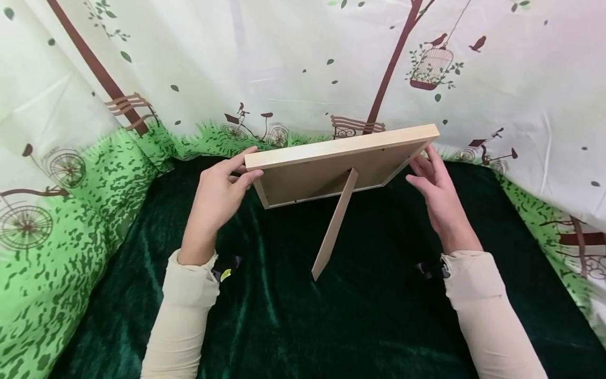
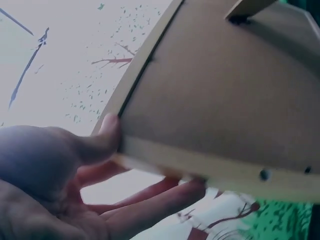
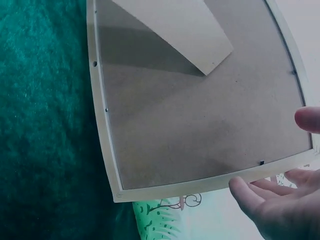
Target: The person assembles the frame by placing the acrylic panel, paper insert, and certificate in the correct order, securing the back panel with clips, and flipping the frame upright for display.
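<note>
A light wooden picture frame (image 1: 307, 184) tilts with its brown back toward me and its easel leg (image 1: 335, 226) swung out, the tip low over the dark green cloth. At the frame's upper left corner my left hand (image 1: 215, 192) pinches the wood, thumb on the back and fingers along the outer edge. On the opposite side, the fingers of my right hand (image 1: 437, 192) rest against the outer edge, with the thumb held off the frame. In the right wrist view, small metal tabs show along the backing board (image 3: 200, 130). The frame's front is hidden.
Dark green velvet cloth (image 1: 279, 316) covers the surface beneath. A pale printed curtain (image 1: 284, 58) with trees, bicycles and birdcages rises at the back and along both sides. Dark straps with small devices (image 1: 229, 267) sit at the wrists.
</note>
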Action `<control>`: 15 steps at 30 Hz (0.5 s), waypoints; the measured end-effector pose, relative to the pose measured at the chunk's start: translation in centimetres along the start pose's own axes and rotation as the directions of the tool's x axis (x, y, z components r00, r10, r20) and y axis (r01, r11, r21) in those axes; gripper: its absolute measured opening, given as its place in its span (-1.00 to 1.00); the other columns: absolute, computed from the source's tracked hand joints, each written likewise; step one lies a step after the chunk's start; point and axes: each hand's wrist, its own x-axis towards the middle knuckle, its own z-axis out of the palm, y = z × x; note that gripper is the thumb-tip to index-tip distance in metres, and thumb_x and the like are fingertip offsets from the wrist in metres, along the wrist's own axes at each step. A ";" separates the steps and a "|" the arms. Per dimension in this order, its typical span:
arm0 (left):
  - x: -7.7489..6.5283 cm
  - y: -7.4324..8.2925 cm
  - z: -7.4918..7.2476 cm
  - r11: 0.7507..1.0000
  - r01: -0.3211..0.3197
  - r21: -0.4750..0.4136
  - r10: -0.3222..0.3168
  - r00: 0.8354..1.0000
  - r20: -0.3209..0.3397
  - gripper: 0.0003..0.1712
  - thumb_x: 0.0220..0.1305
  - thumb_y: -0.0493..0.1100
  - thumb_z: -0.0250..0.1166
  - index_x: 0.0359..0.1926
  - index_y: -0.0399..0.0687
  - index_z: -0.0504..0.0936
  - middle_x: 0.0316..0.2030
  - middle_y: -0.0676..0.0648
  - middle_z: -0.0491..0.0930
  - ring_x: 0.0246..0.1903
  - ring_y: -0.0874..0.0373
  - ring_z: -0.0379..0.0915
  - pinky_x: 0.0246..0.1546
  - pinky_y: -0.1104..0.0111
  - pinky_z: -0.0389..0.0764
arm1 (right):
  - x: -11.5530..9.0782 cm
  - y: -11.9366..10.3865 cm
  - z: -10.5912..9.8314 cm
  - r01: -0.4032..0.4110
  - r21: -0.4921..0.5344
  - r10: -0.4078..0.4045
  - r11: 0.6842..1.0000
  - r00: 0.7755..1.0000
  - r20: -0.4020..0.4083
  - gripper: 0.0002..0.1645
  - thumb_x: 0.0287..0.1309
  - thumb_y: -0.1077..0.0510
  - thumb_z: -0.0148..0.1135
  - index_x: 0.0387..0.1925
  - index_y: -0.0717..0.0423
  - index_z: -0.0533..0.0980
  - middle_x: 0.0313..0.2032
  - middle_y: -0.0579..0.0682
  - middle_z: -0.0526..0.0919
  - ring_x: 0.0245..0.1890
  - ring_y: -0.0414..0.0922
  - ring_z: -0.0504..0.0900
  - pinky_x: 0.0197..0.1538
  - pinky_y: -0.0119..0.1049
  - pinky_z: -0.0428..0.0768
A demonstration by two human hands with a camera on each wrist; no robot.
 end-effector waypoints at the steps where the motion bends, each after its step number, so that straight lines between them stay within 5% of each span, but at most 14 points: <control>1: 0.1 0.0 0.2 1.000 0.004 -0.011 -0.005 1.000 -0.026 -0.45 0.39 0.09 0.23 0.37 0.33 0.45 -0.07 -0.18 0.68 -0.19 -0.05 0.74 -0.25 0.14 0.66 | 0.0 -0.1 -0.1 -0.003 0.011 0.003 1.000 1.000 0.006 -0.14 0.44 0.15 0.08 0.56 -0.40 -0.08 0.59 0.04 -0.06 0.60 0.01 -0.06 0.58 0.10 -0.17; 8: 1.0 -0.3 1.6 0.984 0.059 -0.170 -0.087 0.983 -0.159 -0.49 0.39 0.01 0.24 0.34 0.21 0.50 -0.06 -0.20 0.71 -0.13 0.00 0.73 -0.11 0.21 0.72 | -0.4 -0.5 -0.3 0.001 0.050 0.000 0.999 1.000 -0.020 -0.21 0.44 0.22 0.05 0.54 -0.27 0.02 0.56 0.09 0.01 0.57 0.03 0.03 0.55 -0.21 0.14; 11: 1.5 -0.9 2.2 0.941 0.064 -0.331 -0.123 0.979 -0.160 -0.46 0.41 -0.05 0.23 0.38 0.15 0.45 -0.03 -0.25 0.68 -0.04 0.00 0.70 -0.03 0.29 0.68 | -0.3 -0.5 -0.3 0.015 0.063 -0.010 0.998 0.997 -0.072 -0.36 0.46 0.15 0.05 0.45 -0.18 0.11 0.48 0.08 0.12 0.50 0.02 0.16 0.45 -0.22 0.27; 15: 2.1 -1.8 2.9 0.861 0.036 -0.507 -0.123 0.983 -0.139 -0.46 0.43 -0.08 0.20 0.39 0.12 0.43 0.05 -0.27 0.63 0.09 -0.02 0.63 0.10 0.28 0.62 | -0.2 -0.7 -0.6 0.031 0.088 -0.021 0.996 0.994 -0.111 -0.64 0.48 -0.09 -0.04 0.16 -0.13 0.18 0.37 -0.07 0.17 0.47 0.07 0.17 0.51 0.06 0.13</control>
